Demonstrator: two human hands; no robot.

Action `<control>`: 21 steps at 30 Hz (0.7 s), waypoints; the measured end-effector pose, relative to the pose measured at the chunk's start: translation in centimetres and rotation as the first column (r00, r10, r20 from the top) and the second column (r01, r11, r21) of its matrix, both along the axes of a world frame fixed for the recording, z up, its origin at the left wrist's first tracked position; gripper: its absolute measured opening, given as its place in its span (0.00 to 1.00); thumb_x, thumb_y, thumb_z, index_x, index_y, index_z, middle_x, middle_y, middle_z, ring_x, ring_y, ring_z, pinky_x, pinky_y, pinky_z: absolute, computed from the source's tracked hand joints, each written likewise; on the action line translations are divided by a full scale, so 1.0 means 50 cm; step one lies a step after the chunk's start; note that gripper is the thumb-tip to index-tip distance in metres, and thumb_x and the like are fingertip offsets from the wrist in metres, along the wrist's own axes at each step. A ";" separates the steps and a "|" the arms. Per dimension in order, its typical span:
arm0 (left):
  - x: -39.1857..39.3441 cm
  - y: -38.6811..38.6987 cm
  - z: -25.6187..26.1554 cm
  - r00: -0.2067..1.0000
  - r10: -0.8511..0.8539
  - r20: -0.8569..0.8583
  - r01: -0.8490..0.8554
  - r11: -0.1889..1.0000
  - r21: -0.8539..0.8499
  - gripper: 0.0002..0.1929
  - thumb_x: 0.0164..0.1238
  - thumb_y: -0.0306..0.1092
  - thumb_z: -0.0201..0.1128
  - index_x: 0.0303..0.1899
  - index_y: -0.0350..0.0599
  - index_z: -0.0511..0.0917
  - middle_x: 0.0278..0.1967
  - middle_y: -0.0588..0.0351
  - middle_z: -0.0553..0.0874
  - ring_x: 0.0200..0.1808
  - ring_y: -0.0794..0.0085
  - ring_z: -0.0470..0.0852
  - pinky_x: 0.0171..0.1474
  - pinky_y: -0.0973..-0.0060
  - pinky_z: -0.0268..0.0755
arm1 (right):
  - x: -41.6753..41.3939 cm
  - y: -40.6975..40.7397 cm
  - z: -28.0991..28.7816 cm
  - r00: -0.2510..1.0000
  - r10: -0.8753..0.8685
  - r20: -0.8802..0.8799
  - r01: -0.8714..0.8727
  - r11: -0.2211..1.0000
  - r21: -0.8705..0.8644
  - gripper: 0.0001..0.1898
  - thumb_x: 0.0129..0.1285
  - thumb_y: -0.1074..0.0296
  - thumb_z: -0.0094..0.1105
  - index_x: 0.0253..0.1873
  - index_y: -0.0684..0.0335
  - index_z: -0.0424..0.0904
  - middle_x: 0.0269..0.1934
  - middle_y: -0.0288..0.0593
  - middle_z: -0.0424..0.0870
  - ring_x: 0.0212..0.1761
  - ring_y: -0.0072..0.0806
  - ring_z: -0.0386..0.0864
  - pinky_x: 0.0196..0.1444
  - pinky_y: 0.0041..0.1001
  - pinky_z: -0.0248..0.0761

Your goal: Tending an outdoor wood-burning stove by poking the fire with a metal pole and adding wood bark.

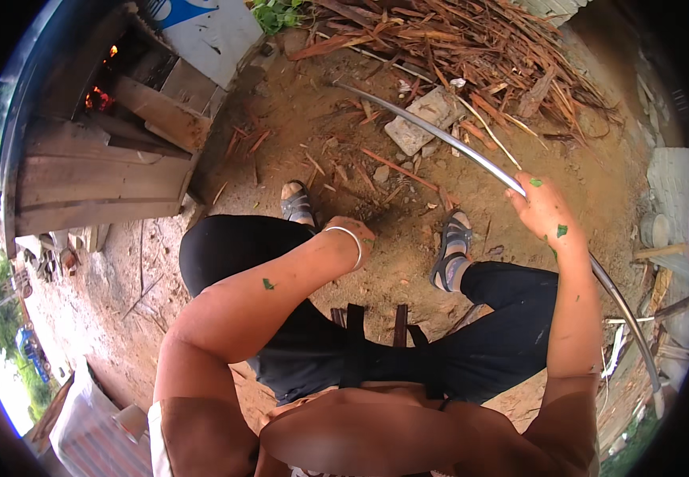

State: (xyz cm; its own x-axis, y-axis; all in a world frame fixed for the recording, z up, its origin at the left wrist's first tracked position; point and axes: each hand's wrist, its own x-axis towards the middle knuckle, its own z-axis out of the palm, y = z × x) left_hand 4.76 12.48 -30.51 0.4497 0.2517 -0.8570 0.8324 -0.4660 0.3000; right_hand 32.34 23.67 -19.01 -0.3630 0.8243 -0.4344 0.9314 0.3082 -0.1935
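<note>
My right hand [544,206] is closed around a long metal rod [469,154], which looks curved in this wide view. The rod's far end reaches toward the wood pile, and its near end runs back past my right forearm. My left hand [353,238], with a bangle [353,241] on the wrist, hangs between my knees above the dirt; its fingers are mostly hidden, so I cannot tell whether it holds anything. Green leaf bits stick to both arms. At the upper left, flames [99,98] glow inside a stove opening with thick pieces of wood [160,113] at its mouth.
A large pile of split wood and bark [475,53] lies at the top right beside a concrete block [422,122]. Sticks and chips are scattered on the dirt near my sandalled feet [453,250]. A striped bag [103,423] stands at the lower left.
</note>
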 end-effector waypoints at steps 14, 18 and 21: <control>0.054 0.007 0.069 0.988 -0.138 0.065 0.132 0.987 0.090 0.16 0.62 0.38 0.56 0.51 0.50 0.77 0.50 0.59 0.80 0.56 0.64 0.76 0.57 0.65 0.68 | 0.042 0.072 0.008 0.928 -0.231 -0.293 0.323 0.890 0.321 0.13 0.67 0.59 0.47 0.43 0.65 0.71 0.28 0.55 0.76 0.32 0.52 0.75 0.35 0.42 0.66; 0.045 -0.003 0.051 0.992 0.064 0.107 -0.081 0.984 0.157 0.16 0.62 0.37 0.56 0.51 0.46 0.75 0.48 0.48 0.80 0.53 0.59 0.78 0.54 0.65 0.69 | 0.067 0.107 0.008 0.934 -0.323 -0.150 0.355 0.882 0.311 0.14 0.67 0.58 0.46 0.44 0.65 0.72 0.29 0.57 0.77 0.34 0.53 0.76 0.36 0.43 0.68; 0.049 -0.003 0.056 0.995 0.080 0.066 -0.089 0.983 0.158 0.16 0.62 0.35 0.55 0.51 0.45 0.74 0.48 0.48 0.80 0.53 0.58 0.77 0.54 0.65 0.69 | 0.089 0.109 -0.021 0.945 -0.307 -0.111 0.325 0.918 0.230 0.14 0.66 0.60 0.46 0.43 0.65 0.73 0.32 0.59 0.79 0.37 0.55 0.77 0.40 0.45 0.69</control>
